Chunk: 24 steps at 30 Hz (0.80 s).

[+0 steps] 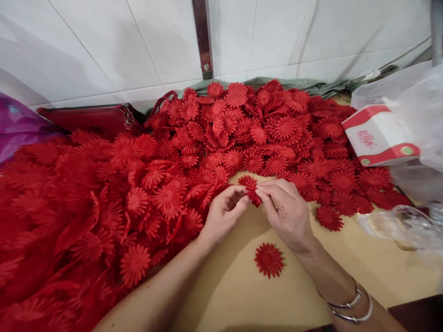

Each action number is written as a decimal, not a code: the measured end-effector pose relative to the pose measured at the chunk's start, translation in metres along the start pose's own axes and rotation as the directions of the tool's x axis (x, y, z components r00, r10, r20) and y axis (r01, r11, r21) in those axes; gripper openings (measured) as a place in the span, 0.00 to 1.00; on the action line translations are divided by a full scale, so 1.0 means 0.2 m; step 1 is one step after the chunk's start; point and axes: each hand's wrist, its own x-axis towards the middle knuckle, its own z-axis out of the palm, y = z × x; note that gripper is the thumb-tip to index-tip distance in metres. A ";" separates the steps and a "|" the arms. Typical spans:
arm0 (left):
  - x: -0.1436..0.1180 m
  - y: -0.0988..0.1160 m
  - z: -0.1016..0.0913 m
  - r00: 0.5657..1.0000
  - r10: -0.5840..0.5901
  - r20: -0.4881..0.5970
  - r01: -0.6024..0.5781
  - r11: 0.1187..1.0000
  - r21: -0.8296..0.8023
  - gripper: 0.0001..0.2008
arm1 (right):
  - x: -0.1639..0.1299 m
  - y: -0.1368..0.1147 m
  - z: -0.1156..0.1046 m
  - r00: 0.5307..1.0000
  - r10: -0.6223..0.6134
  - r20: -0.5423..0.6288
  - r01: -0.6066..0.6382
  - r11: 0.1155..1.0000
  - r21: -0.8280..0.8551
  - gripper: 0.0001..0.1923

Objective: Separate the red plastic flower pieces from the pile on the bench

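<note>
Between my two hands is a red artificial flower [249, 185] with narrow petals, held just above the table. My left hand [226, 210] pinches its left edge between thumb and fingers. On the opposite edge, the thumb and fingertips of my right hand [285, 210] are closed on the same flower. Whether it is one layer or several stacked cannot be made out. A separate red flower [269, 260] lies flat on the table below my hands. Right beyond the hands rises a large heap of similar red flowers [277, 129].
Looser red flowers [134, 200] cover the left side of the tan table [221, 286]. A red bag [93, 119] leans by the tiled wall [104, 41]. At right sit a red-and-white box [379, 133], clear plastic bags [415, 101] and crumpled clear plastic [401, 226].
</note>
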 end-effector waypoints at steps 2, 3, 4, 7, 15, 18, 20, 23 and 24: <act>0.00 0.01 0.00 1.000 0.002 0.010 -0.002 1.000 0.012 0.14 | 0.00 -0.01 0.00 0.999 -0.036 0.004 0.036 0.997 -0.065 0.06; -0.01 0.01 0.01 1.000 -0.003 0.016 0.003 1.000 0.010 0.14 | 0.00 -0.01 0.00 0.999 -0.050 0.012 0.050 0.995 -0.088 0.06; -0.01 0.01 0.01 1.000 -0.011 0.024 0.011 1.000 0.002 0.14 | 0.00 -0.01 0.00 0.998 -0.059 0.023 0.061 0.992 -0.110 0.06; -0.01 0.00 0.02 0.998 -0.023 0.058 0.025 0.999 -0.040 0.17 | -0.01 -0.03 0.00 0.997 -0.066 0.037 0.072 0.982 -0.173 0.07; 0.01 -0.04 0.01 1.000 -0.001 0.013 0.001 1.000 -0.017 0.13 | 0.01 -0.02 0.00 0.977 0.205 0.052 -0.211 0.959 0.187 0.08; 0.01 -0.04 0.01 0.999 0.019 0.030 -0.018 0.999 -0.034 0.10 | 0.01 -0.02 -0.01 0.953 0.289 0.088 -0.302 0.911 0.282 0.09; 0.01 -0.04 0.01 0.998 0.040 0.047 -0.039 0.999 -0.033 0.10 | 0.01 -0.01 -0.01 0.949 0.301 0.092 -0.314 0.899 0.306 0.08; 0.01 -0.06 0.01 0.996 0.067 0.061 -0.068 0.997 0.021 0.14 | 0.01 0.00 0.00 0.957 0.280 0.069 -0.288 0.912 0.292 0.06; 0.00 -0.06 0.01 0.996 0.074 0.057 -0.076 0.996 0.048 0.15 | 0.01 0.00 0.01 0.961 0.268 0.069 -0.277 0.919 0.281 0.05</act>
